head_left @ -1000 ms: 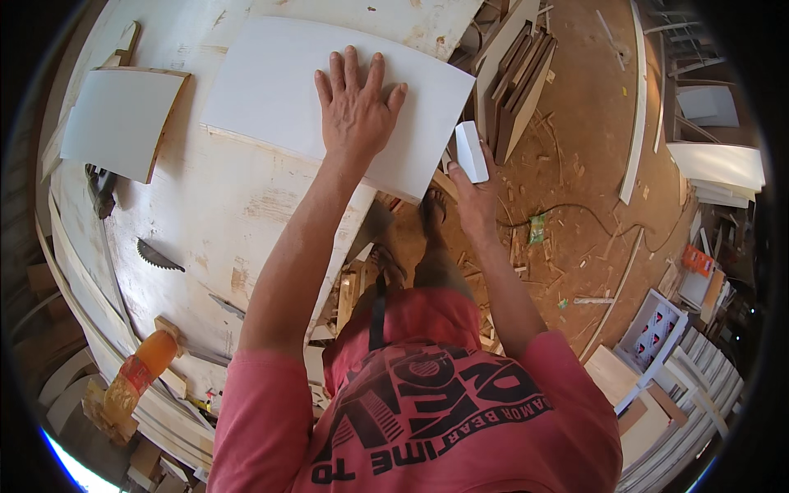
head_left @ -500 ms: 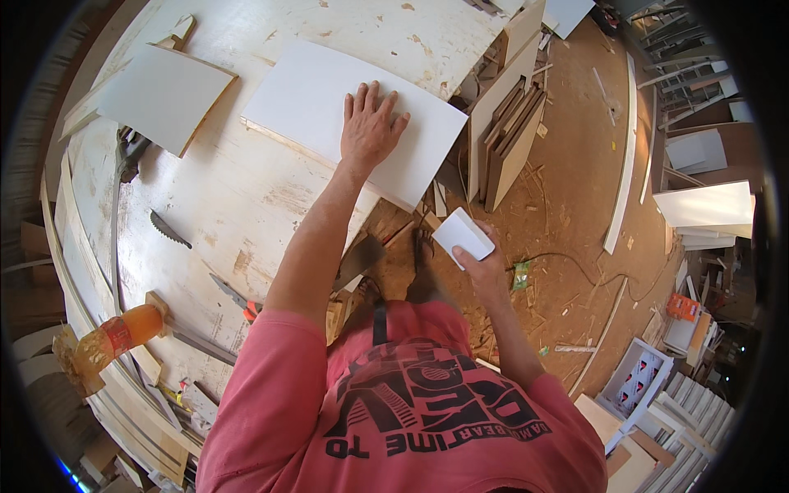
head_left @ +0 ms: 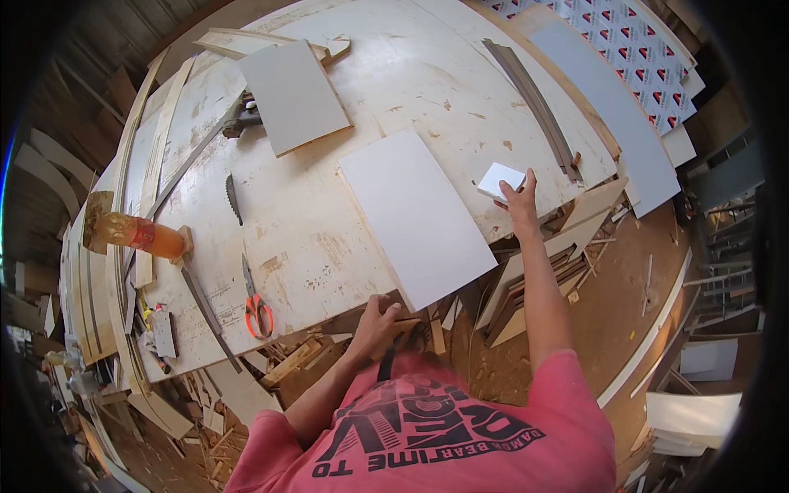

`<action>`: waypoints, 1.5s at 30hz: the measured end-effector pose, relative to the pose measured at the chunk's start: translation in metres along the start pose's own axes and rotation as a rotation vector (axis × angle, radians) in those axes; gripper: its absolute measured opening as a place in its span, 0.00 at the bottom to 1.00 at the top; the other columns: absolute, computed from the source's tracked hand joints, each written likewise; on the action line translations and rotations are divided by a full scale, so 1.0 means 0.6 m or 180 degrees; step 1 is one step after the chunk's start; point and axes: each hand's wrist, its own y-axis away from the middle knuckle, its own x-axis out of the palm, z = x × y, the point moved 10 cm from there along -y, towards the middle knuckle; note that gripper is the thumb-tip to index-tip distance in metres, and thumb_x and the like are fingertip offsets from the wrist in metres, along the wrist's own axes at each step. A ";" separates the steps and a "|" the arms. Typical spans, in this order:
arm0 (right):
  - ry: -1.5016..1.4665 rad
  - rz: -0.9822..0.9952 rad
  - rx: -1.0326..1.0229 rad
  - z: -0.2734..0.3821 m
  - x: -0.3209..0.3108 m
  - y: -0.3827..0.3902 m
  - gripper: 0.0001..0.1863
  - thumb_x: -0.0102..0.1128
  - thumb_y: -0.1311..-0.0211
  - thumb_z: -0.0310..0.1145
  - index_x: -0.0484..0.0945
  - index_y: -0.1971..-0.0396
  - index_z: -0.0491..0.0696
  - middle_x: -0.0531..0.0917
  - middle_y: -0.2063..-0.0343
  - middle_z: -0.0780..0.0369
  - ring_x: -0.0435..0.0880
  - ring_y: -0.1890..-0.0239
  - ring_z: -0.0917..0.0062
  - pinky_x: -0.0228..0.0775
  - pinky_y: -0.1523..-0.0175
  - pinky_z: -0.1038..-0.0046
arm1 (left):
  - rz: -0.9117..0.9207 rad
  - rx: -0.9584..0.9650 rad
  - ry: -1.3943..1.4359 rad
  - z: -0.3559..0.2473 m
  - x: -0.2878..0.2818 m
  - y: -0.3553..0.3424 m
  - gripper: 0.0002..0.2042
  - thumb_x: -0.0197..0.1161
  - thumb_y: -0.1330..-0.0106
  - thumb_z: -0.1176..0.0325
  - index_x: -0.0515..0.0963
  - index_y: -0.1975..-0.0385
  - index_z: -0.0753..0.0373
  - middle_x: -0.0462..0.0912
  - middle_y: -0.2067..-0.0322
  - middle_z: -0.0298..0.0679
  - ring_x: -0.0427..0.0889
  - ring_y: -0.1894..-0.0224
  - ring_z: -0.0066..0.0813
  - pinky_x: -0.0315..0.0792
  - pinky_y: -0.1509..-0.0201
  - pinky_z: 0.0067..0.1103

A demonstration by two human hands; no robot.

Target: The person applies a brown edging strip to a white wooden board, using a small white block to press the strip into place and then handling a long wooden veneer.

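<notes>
My right hand reaches out over the far right part of the worktable and grips a small white rectangular block by its near edge. Just left of it, a white rectangular board lies on the worktable, its near corner jutting past the front edge. Close to that corner, my left hand hangs by my body, touching no board. Its fingers are loosely bent and a little apart, with nothing seen in them.
On the table lie orange-handled scissors, a serrated blade, a second pale board, an amber bottle and dark strips. Upright panels lean against the right side. Wood scraps litter the floor.
My left hand has come off the white board and back toward my body. My right hand has carried the block from beside my body out over the table. The view has turned right.
</notes>
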 end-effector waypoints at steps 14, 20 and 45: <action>0.1576 0.1432 0.0387 -0.139 0.088 0.095 0.26 0.56 0.37 0.34 0.64 0.44 0.35 0.78 0.59 0.55 0.79 0.58 0.74 0.72 0.54 0.74 | -0.0906 -0.0250 0.1635 -0.013 0.011 0.010 0.25 0.60 0.37 0.61 0.62 0.48 0.72 0.74 0.60 0.44 0.74 0.61 0.28 0.72 0.62 0.23; -0.0352 0.1781 0.1423 -0.153 0.094 0.166 0.21 0.58 0.39 0.31 0.67 0.48 0.43 0.77 0.56 0.61 0.77 0.55 0.75 0.70 0.49 0.72 | 0.0329 -0.0401 0.0999 -0.067 -0.106 0.007 0.28 0.59 0.38 0.61 0.63 0.43 0.73 0.74 0.51 0.47 0.71 0.49 0.33 0.63 0.42 0.25; -0.0421 0.0509 0.1451 -0.283 0.239 0.446 0.16 0.59 0.37 0.38 0.69 0.53 0.50 0.76 0.56 0.62 0.77 0.56 0.71 0.73 0.53 0.65 | -0.2373 -0.1546 -0.1286 0.292 -0.575 0.355 0.28 0.62 0.41 0.59 0.64 0.42 0.61 0.71 0.56 0.50 0.74 0.55 0.50 0.70 0.52 0.39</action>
